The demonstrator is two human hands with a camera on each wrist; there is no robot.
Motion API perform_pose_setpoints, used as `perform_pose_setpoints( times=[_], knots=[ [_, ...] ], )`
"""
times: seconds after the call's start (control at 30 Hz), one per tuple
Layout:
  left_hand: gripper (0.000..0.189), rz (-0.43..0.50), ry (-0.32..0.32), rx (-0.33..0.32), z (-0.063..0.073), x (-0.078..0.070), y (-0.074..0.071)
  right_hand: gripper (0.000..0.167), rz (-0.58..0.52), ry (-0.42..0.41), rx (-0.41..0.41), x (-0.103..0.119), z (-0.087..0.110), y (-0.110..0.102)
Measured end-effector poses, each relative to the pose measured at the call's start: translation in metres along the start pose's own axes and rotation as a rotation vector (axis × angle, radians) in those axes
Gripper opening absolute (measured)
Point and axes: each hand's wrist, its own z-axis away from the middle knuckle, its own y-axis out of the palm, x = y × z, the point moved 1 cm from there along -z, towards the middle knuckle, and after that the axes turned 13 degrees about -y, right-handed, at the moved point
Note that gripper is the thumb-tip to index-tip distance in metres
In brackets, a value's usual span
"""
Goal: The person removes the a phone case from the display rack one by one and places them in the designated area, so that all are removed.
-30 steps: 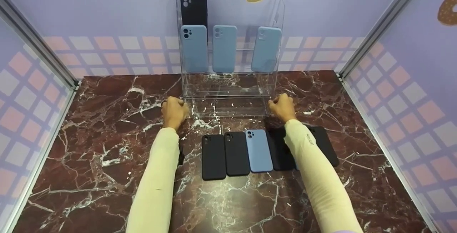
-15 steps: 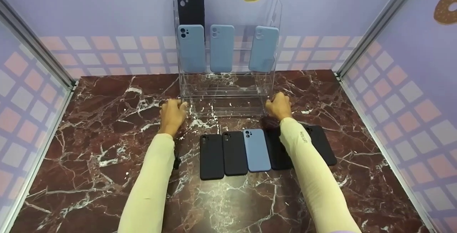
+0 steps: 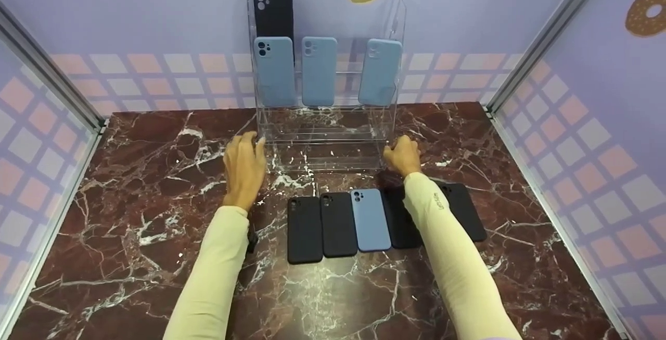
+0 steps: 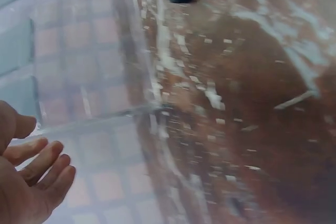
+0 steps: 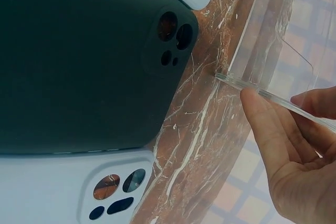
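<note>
A clear acrylic display stand (image 3: pixel 333 143) stands at the back, holding several phone cases on its upper tiers. My right hand (image 3: pixel 403 155) is at its right side; in the right wrist view that hand (image 5: pixel 299 166) pinches the edge of the clear side panel (image 5: pixel 273 97) between thumb and fingers. My left hand (image 3: pixel 244 165) is beside the stand's left side, fingers extended. The left wrist view is blurred, with the left hand's fingers (image 4: pixel 50 167) loosely bent and holding nothing. On the stand sit a black phone case (image 3: pixel 273 12) and light blue phone cases (image 3: pixel 319 72).
In front of the stand, a row of phone cases lies on the dark red marbled tabletop (image 3: pixel 140 277): black cases (image 3: pixel 305 230) and a blue case (image 3: pixel 371 220), partly covered by my right sleeve (image 3: pixel 450 246). Patterned walls (image 3: pixel 166 12) enclose the back and sides.
My left hand has loosened from a curled shape, its fingers extending up alongside the stand. The right hand stays at the stand's right side. The whole view has shifted slightly left.
</note>
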Motion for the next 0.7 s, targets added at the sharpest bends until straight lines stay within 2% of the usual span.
perform_pose_setpoints(
  times=[0.13,0.27,0.43,0.53,0.7],
  knots=[
    [0.031,0.026,0.099,-0.003,0.000,-0.032,0.000,0.023,-0.009,0.005,-0.003,0.000,0.000,-0.001],
    [0.034,0.003,0.211,0.053,-0.002,-0.072,0.005,0.024,-0.020,0.004,-0.003,0.000,0.000,-0.001],
    [0.044,-0.090,0.355,0.163,-0.007,-0.121,0.017,0.024,-0.013,0.004,0.013,-0.001,0.000,-0.001],
    [0.049,-0.150,0.428,0.202,-0.010,-0.147,0.027,0.025,-0.014,0.003,0.014,-0.001,0.000,-0.001],
    [0.056,-0.257,0.485,0.239,-0.019,-0.182,0.041,0.026,-0.018,-0.003,0.009,-0.001,0.000,-0.001]
  ],
)
